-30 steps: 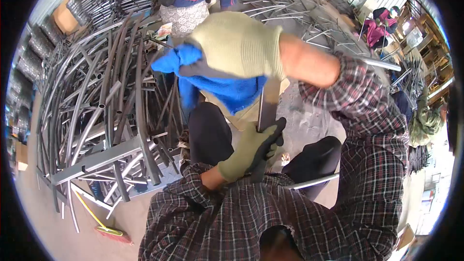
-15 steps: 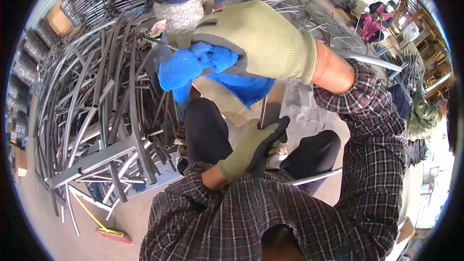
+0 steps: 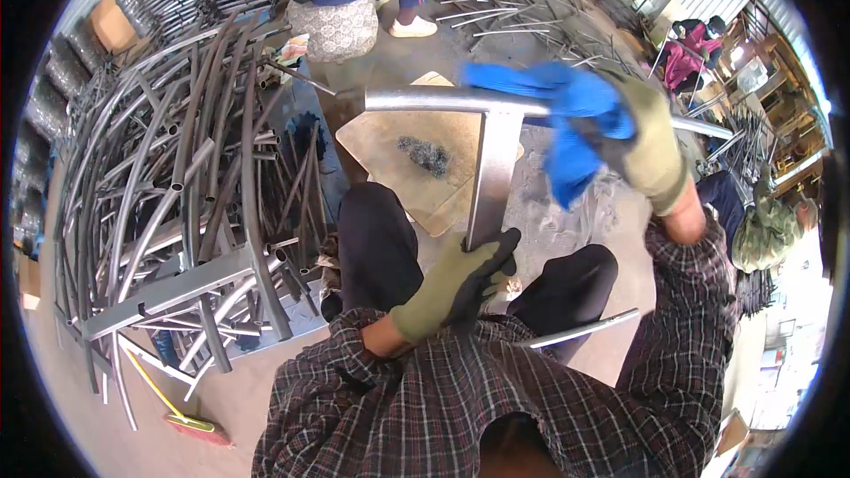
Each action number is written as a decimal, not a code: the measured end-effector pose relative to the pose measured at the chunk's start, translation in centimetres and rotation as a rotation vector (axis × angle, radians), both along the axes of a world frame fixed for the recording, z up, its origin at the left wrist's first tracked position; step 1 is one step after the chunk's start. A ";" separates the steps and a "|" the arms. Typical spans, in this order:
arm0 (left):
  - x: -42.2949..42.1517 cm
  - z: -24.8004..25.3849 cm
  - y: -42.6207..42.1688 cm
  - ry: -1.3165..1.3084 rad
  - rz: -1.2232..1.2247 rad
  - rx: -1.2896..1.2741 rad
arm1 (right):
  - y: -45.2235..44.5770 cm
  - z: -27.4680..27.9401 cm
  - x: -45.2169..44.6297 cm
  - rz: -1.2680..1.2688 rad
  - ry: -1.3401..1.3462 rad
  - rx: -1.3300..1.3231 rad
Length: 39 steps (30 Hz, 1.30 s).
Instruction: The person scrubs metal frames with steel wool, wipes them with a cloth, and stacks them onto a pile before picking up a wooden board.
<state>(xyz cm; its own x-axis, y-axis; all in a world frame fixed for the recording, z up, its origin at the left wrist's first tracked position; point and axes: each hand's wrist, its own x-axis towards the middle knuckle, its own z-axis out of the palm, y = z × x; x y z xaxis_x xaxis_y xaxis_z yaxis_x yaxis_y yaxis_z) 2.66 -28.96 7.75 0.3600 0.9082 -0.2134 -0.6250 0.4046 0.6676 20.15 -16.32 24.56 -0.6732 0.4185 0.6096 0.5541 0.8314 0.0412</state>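
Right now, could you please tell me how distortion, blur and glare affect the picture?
All in the head view: fisheye bending, with dark corners; blue cloth in the right hand slightly blurred; bright highlights on the T-shaped metal piece; washed-out glare at lower right.

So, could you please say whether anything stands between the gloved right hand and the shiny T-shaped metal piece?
Only the bunched blue cloth in that right hand, at the metal crossbar right of the stem; nothing else visible intervenes.
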 end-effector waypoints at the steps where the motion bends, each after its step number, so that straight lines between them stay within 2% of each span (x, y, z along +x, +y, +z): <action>1: -0.3 0.4 0.0 0.018 0.010 0.003 | 0.9 0.0 2.7 -0.076 -0.021 -0.100; 2: -0.5 0.6 0.1 0.037 0.018 0.006 | 2.0 0.1 5.4 -0.156 -0.041 -0.200; 4: -0.5 0.3 0.4 0.080 0.016 -0.025 | 3.6 -0.2 10.3 -0.191 0.026 -0.147; 5: -0.4 0.1 0.6 0.106 0.008 -0.038 | 3.5 -0.1 11.7 -0.301 0.080 -0.265; 7: 0.3 -0.3 0.7 0.054 0.007 0.013 | 3.2 -0.3 12.3 -0.323 0.140 -0.254; 8: 0.7 -0.2 0.9 0.031 0.003 0.042 | 2.7 -0.1 11.0 -0.381 0.128 -0.295; 11: 1.9 0.5 0.8 0.051 -0.067 0.083 | 0.5 0.1 1.0 0.069 -0.171 0.063; 12: 2.2 0.7 0.7 0.086 -0.068 0.078 | -0.3 -0.4 -3.0 0.048 -0.064 -0.074; 13: 2.3 1.0 0.8 0.119 -0.062 0.076 | -1.1 -0.4 -5.9 0.032 -0.145 0.007; 15: 2.1 2.0 0.8 0.099 -0.061 0.091 | -1.8 -1.0 -10.3 0.098 -0.076 0.160; 17: 1.7 1.5 0.6 0.110 -0.057 0.068 | -1.8 -1.7 -11.6 0.173 -0.075 0.124; 18: 1.6 1.1 0.4 0.110 -0.054 0.051 | -1.8 -1.5 -11.0 0.216 -0.046 0.096; 20: 1.3 0.7 -0.1 0.111 -0.041 0.020 | -1.6 -0.9 -8.0 0.141 -0.011 -0.049; 22: 0.9 1.0 0.0 0.129 -0.025 0.013 | -0.4 -0.5 -3.1 0.068 -0.080 -0.057; 23: 0.7 1.2 0.2 0.125 -0.003 -0.005 | 0.5 -0.7 -0.1 0.073 -0.114 0.106; 24: 0.4 1.3 0.2 0.122 0.016 -0.026 | 1.0 -1.0 2.9 -0.014 -0.162 0.042; 27: 0.0 0.8 0.6 0.099 0.033 -0.033 | 4.6 -2.8 12.8 -0.267 -0.168 0.197; 28: 0.0 0.4 0.7 0.091 0.029 -0.026 | 4.9 -2.6 15.0 -0.375 -0.176 0.108; 30: 0.4 -0.2 1.0 0.086 -0.008 -0.004 | 5.0 -3.4 17.1 -0.452 -0.128 0.168; 32: 0.8 0.2 0.9 0.141 -0.013 -0.001 | 4.4 -2.6 15.4 -0.512 -0.150 0.159; 34: 1.0 1.7 0.7 0.268 0.016 -0.012 | 3.0 -0.5 11.2 -0.377 -0.162 0.041; 35: 1.4 1.4 0.9 0.214 0.014 -0.021 | 3.0 -0.4 9.3 -0.310 -0.250 0.022; 36: 1.8 0.6 1.1 0.162 0.014 -0.033 | 3.0 -1.3 6.1 -0.065 -0.148 0.010; 39: 1.7 0.5 1.0 0.062 0.003 -0.087 | 2.7 -2.1 -1.4 0.052 -0.217 0.098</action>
<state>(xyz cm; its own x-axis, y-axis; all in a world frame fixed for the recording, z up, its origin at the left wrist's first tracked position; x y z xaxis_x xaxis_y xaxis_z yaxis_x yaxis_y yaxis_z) 4.33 -27.96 8.30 0.3410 0.8862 -0.3135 -0.5850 0.4611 0.6672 18.77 -13.63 22.49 -0.8120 0.3258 0.4842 0.4801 0.8446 0.2369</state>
